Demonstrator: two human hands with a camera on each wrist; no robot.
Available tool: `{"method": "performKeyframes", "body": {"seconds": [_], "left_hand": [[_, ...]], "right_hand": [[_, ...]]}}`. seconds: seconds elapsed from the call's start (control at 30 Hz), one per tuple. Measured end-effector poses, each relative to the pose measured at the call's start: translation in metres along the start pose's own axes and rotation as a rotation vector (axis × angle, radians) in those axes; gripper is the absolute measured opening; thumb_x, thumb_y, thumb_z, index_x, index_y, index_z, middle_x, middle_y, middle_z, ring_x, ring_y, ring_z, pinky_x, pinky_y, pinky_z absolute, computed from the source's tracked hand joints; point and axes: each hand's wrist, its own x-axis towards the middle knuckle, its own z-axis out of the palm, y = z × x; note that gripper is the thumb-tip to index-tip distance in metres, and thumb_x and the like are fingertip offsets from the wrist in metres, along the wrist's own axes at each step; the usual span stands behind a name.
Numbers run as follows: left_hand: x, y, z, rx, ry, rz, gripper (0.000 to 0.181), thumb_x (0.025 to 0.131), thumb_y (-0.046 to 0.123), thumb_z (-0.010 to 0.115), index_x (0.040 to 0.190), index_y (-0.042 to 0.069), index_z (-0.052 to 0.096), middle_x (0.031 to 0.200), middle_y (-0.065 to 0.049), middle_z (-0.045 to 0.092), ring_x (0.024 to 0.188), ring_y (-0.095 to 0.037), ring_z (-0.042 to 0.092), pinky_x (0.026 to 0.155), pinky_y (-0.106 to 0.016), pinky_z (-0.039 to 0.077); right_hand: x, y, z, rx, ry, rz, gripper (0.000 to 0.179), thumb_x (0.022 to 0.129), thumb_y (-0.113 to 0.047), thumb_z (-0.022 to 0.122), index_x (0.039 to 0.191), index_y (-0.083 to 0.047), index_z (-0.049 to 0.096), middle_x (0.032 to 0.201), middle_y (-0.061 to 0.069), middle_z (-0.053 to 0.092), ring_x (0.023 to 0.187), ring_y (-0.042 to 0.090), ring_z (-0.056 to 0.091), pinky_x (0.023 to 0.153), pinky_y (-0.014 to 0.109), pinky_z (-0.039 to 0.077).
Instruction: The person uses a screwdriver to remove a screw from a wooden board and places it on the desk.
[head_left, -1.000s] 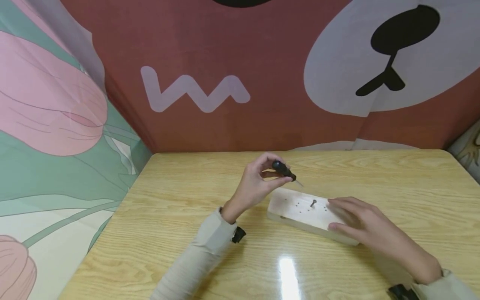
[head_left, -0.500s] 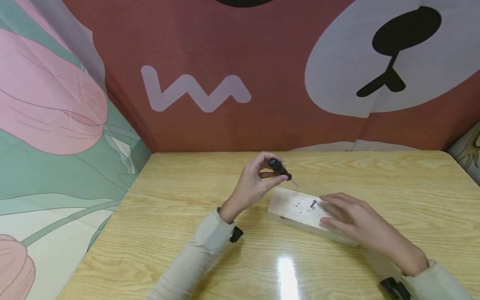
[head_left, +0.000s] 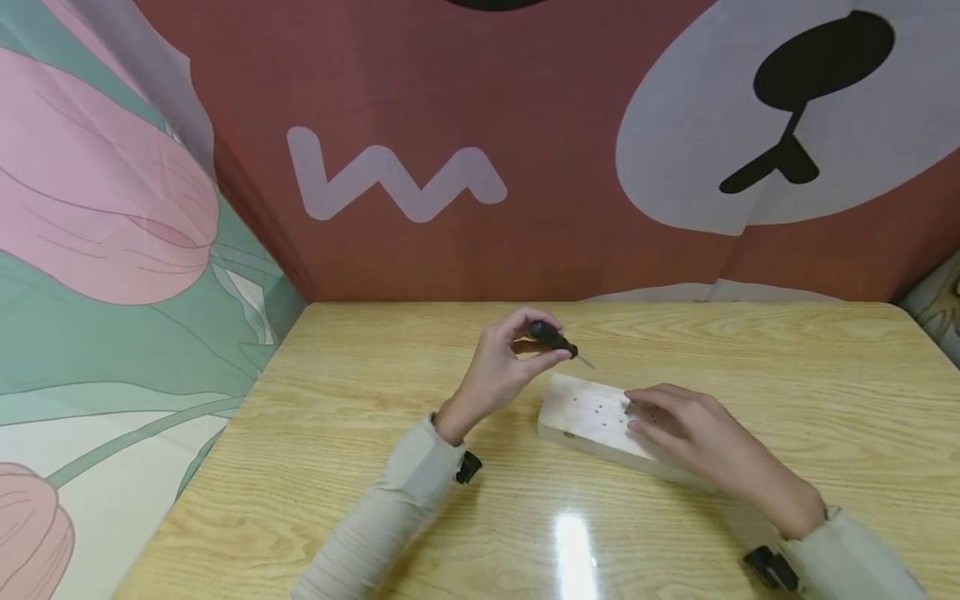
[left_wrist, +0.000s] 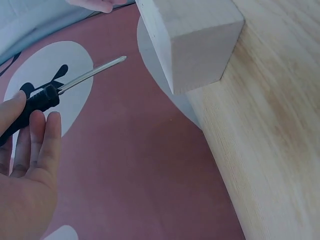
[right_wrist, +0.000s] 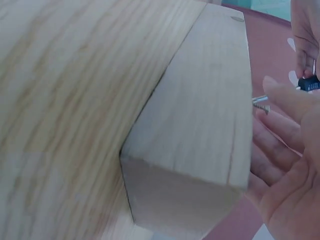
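Note:
My left hand (head_left: pixel 498 367) holds a screwdriver (head_left: pixel 553 336) by its black handle, above the far-left end of a pale wooden block (head_left: pixel 572 412). Its metal shaft slants down to the right, and in the left wrist view the tip of the screwdriver (left_wrist: pixel 92 73) is apart from the block. Small holes dot the block's top face, where a screw (right_wrist: pixel 261 106) stands up. Over the block's right part, my right hand (head_left: pixel 705 429) has its thumb and fingers around the screw, partly hiding it. In the right wrist view a gap shows between the thumb and the other fingers.
The block lies on a wood-grain table (head_left: pixel 360 375). A reddish-brown printed cloth (head_left: pixel 450 258) hangs behind the table's far edge, and a floral cloth (head_left: pixel 112 350) is on the left. Each wrist wears a small black device, such as the left wrist's device (head_left: pixel 468 467).
My right hand has moved left along the block until its fingertips surround the screw. My left hand has drifted slightly left with the screwdriver. The block stays in place.

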Motion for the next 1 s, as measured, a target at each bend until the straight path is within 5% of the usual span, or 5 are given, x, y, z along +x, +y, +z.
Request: {"method": "performKeyframes", "body": {"seconds": [0.17,0.5,1.0], "left_hand": [[-0.001,-0.001,-0.002,-0.015,0.004,-0.007,0.030,0.081,-0.004,0.078,0.108,-0.004,0.063,0.103,-0.019,0.068,0.089,-0.021,0.069,0.079,-0.027,0.062],[-0.002,-0.004,-0.005,-0.002,0.002,-0.005,0.026,0.083,-0.003,0.077,0.104,-0.002,0.062,0.104,-0.019,0.066,0.089,-0.016,0.067,0.079,-0.026,0.062],[-0.004,-0.007,-0.009,0.016,0.001,-0.046,0.024,0.084,-0.005,0.075,0.102,-0.002,0.060,0.109,-0.019,0.066,0.095,-0.027,0.070,0.078,-0.024,0.062]], "right_hand": [[0.004,-0.001,0.005,-0.006,0.048,-0.017,0.023,0.088,-0.010,0.074,0.111,-0.004,0.073,0.101,0.002,0.075,0.085,0.014,0.072,0.073,0.030,0.062],[0.010,-0.005,0.007,-0.046,0.041,0.083,0.010,0.087,-0.010,0.076,0.097,-0.011,0.075,0.093,-0.003,0.076,0.082,0.013,0.071,0.073,0.033,0.060],[0.012,-0.005,0.003,-0.024,0.009,0.086,0.017,0.089,-0.002,0.072,0.103,-0.010,0.075,0.098,0.001,0.076,0.081,0.012,0.070,0.067,0.025,0.058]]}}
